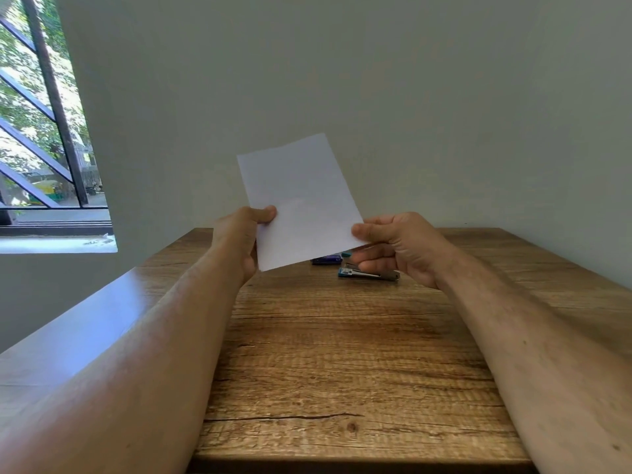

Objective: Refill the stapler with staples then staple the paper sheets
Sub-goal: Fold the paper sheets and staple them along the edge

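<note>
— White paper sheets (301,200), held up above the wooden table (342,354). Who has them?

— Both hands. The left hand (244,234) pinches the lower left edge, thumb on the front; the right hand (396,244) pinches the lower right corner the same way.

— And the stapler (367,272)?

— Lying on the table just below the sheets' lower right corner, under the right hand, blue with a metal top. Whether it is loaded, I cannot tell.

— Anything else there?

— A small purple box (326,260) just behind the stapler, partly hidden by the sheets.

Wooden table (342,354), grey wall (376,80), barred window (41,114)
</note>
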